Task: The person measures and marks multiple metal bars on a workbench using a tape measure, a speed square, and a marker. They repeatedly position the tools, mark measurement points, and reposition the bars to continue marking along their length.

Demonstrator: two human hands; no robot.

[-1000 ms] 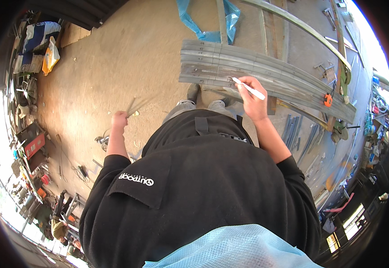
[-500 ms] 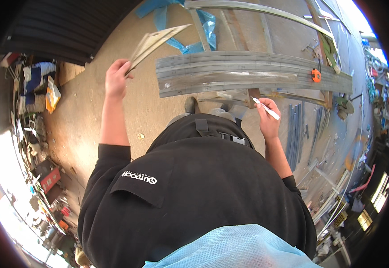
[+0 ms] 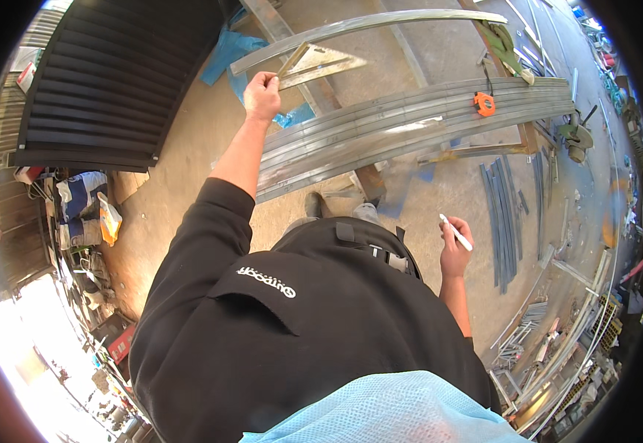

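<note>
My left hand (image 3: 262, 97) is closed on one corner of a metal triangular set square (image 3: 320, 71), held out over the far part of the work area. Beneath and beyond it lie several long grey metal profiles (image 3: 351, 127), side by side across supports. An orange tape measure (image 3: 485, 104) rests on their right part. My right hand (image 3: 454, 255) is lower, at my right side and apart from the profiles. Its fingers grip a slim white marker pen (image 3: 459, 236), its tip pointing up and to the left.
A single long metal bar (image 3: 380, 27) spans the far side of the supports. Blue plastic sheeting (image 3: 229, 55) lies at far left, near a black ribbed panel (image 3: 96, 81). More grey strips (image 3: 504, 221) lie on the floor at right, with an angle grinder (image 3: 577, 140) beyond.
My left hand has swung right and farther out with the set square, over the profiles. My right hand has drawn back from the profiles, still with the marker pen. The view has turned.
</note>
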